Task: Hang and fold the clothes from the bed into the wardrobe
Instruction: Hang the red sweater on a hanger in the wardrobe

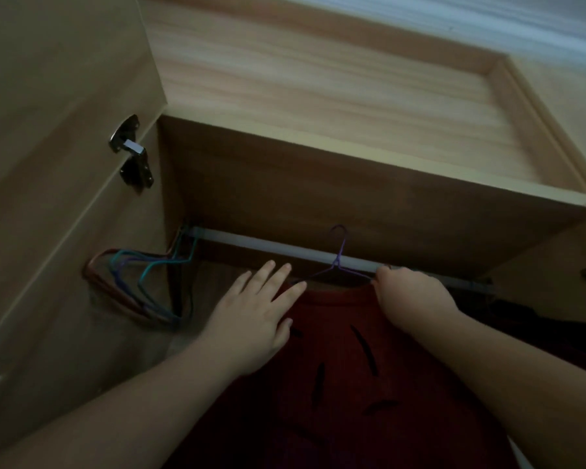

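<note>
Red shirt (339, 350) w/ dark marks hangs on a purple wire hanger (337, 265), hook already over the wardrobe rail (285, 247).

Left hand (254, 319): fingers (278, 270) straight, slightly spread, lying flat on the shirt's left shoulder, tips just below the rail. Right hand (406, 292): fingers curled, apparently pinching the hanger's right arm/shirt shoulder right at the rail; exact grip hard to tell, too dim.

Key relation: the rail's long axis runs left-right, just beyond both sets of fingertips; the hanger's hook sits between the hands, nearer the right. So any slide goes along the rail, and the right hand is better placed to do it.

Spare hangers (139, 282) bunch at the rail's left end, well left of the left fingers, by the door hinge (132, 154).

Judgement: this shirt is nearly done.
</note>
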`<state>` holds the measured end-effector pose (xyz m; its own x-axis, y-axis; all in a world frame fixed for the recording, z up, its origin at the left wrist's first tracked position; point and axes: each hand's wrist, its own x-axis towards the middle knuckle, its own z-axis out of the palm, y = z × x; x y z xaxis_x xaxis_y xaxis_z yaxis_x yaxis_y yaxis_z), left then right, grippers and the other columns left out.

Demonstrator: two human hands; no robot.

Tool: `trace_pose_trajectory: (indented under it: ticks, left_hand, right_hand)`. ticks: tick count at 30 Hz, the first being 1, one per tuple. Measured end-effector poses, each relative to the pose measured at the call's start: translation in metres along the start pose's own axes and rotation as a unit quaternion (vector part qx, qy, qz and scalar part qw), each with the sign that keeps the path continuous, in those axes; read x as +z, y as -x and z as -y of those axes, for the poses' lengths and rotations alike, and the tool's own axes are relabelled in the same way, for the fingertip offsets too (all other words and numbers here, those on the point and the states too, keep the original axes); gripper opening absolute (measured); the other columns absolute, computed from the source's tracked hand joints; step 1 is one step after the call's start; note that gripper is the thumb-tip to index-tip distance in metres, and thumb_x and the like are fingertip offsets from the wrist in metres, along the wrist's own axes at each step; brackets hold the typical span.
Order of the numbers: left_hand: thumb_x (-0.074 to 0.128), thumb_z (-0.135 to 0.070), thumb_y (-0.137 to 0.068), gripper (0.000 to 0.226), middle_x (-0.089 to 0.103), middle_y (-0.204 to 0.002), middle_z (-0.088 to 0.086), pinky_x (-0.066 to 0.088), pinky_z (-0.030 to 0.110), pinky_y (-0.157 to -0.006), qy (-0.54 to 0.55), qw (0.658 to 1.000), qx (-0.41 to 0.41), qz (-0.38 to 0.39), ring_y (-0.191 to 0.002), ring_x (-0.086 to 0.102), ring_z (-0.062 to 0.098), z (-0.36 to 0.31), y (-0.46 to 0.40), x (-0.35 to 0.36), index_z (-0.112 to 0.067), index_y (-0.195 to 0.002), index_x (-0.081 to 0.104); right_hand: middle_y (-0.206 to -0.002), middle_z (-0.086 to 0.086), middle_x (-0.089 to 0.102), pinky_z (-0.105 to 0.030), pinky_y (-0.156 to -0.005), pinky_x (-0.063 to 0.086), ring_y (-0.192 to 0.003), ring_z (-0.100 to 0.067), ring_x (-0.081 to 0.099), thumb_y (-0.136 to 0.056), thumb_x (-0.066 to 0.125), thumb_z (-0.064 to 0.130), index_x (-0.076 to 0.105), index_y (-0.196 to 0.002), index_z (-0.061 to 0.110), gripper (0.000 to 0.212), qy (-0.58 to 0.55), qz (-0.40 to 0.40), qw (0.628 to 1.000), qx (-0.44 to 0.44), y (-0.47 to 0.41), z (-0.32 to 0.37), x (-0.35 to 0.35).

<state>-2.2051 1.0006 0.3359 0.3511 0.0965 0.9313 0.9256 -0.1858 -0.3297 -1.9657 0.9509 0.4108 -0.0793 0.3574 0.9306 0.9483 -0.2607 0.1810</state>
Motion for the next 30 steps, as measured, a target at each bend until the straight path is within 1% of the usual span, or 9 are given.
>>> trace_pose_trajectory:
  ticks: [3,6,9,12,18,23,25,27,30]
  left_hand:
    - [0.03,-0.05,-0.1,0.059,0.002,-0.165,-0.004,0.001,0.041,-0.121,0.019,1.0,-0.006,-0.016,-0.151,-0.004,0.019,0.017,-0.012,0.024,-0.041,-0.153,0.006]
    - [0.029,-0.051,-0.1,0.059,-0.001,-0.165,-0.006,-0.003,0.038,-0.118,0.039,0.999,-0.013,-0.017,-0.151,-0.007,0.017,0.028,-0.018,0.045,-0.042,-0.153,0.004]
    - [0.028,-0.051,-0.1,0.058,-0.003,-0.165,-0.009,-0.006,0.035,-0.116,0.055,0.998,-0.01,-0.009,-0.15,-0.01,0.014,0.031,-0.016,0.066,-0.044,-0.152,0.002]
    - [0.029,-0.051,-0.1,0.058,0.0,-0.165,-0.008,-0.002,0.037,-0.118,0.067,0.998,-0.002,-0.011,-0.151,-0.008,0.015,0.033,-0.014,0.08,-0.044,-0.152,0.005]
    - [0.028,-0.05,-0.1,0.058,-0.001,-0.165,-0.007,0.0,0.038,-0.12,0.101,0.995,0.013,-0.005,-0.15,-0.009,0.016,0.014,-0.009,0.083,-0.042,-0.153,0.005]
    - [0.03,-0.048,-0.1,0.058,0.003,-0.165,-0.005,0.003,0.04,-0.121,0.093,0.995,0.038,-0.006,-0.151,-0.005,0.017,-0.011,-0.007,0.07,-0.04,-0.153,0.009]
    - [0.031,-0.048,-0.1,0.058,0.006,-0.165,-0.004,0.006,0.041,-0.121,0.091,0.995,0.042,-0.007,-0.151,-0.003,0.019,-0.018,-0.004,0.064,-0.039,-0.153,0.011]
    - [0.033,-0.047,-0.099,0.059,0.008,-0.165,-0.003,0.009,0.041,-0.122,0.08,0.996,0.041,-0.002,-0.151,-0.001,0.02,-0.024,0.002,0.057,-0.038,-0.154,0.011]
    - [0.034,-0.046,-0.099,0.061,0.007,-0.165,-0.003,0.01,0.041,-0.122,0.078,0.996,0.028,0.022,-0.151,-0.002,0.019,-0.033,0.016,0.045,-0.038,-0.154,0.009]
  right_hand:
    - [-0.091,0.003,0.063,-0.035,-0.068,0.056,-0.075,-0.015,0.062,-0.102,0.042,0.034,0.058,-0.109,0.024,0.021,0.0,0.016,0.999,0.027,-0.028,0.008,0.016]
    - [-0.095,0.003,0.062,-0.035,-0.075,0.057,-0.08,-0.013,0.062,-0.099,0.048,0.035,0.058,-0.11,0.026,0.017,0.002,0.069,0.996,0.058,-0.043,0.014,0.034]
    - [-0.094,0.003,0.06,-0.04,-0.081,0.056,-0.083,-0.016,0.062,-0.098,0.048,0.031,0.058,-0.11,0.028,0.016,-0.005,0.114,0.99,0.081,-0.05,0.017,0.051]
    - [-0.099,0.002,0.062,-0.043,-0.086,0.055,-0.088,-0.017,0.063,-0.097,0.05,0.03,0.055,-0.112,0.029,0.016,0.008,0.159,0.984,0.081,-0.049,0.016,0.055]
    - [-0.098,0.002,0.062,-0.04,-0.084,0.056,-0.086,-0.016,0.063,-0.096,0.052,0.033,0.056,-0.113,0.029,0.018,0.024,0.16,0.983,0.081,-0.045,0.009,0.059]
    - [-0.106,-0.001,0.061,-0.038,-0.088,0.056,-0.094,-0.017,0.062,-0.096,0.056,0.03,0.059,-0.116,0.026,0.021,0.049,0.207,0.974,0.083,-0.029,-0.001,0.049]
    - [-0.102,0.0,0.062,-0.039,-0.087,0.056,-0.091,-0.017,0.062,-0.097,0.054,0.031,0.061,-0.112,0.025,0.017,0.03,0.189,0.978,0.086,-0.024,-0.002,0.044]
    - [-0.095,0.001,0.064,-0.038,-0.082,0.056,-0.084,-0.017,0.062,-0.098,0.051,0.031,0.062,-0.107,0.025,0.016,0.029,0.138,0.987,0.079,-0.018,-0.001,0.043]
    - [-0.1,-0.001,0.059,-0.035,-0.069,0.051,-0.078,-0.017,0.057,-0.099,0.048,0.035,0.059,-0.113,0.026,0.02,0.045,0.088,0.993,0.063,-0.002,-0.005,0.045]
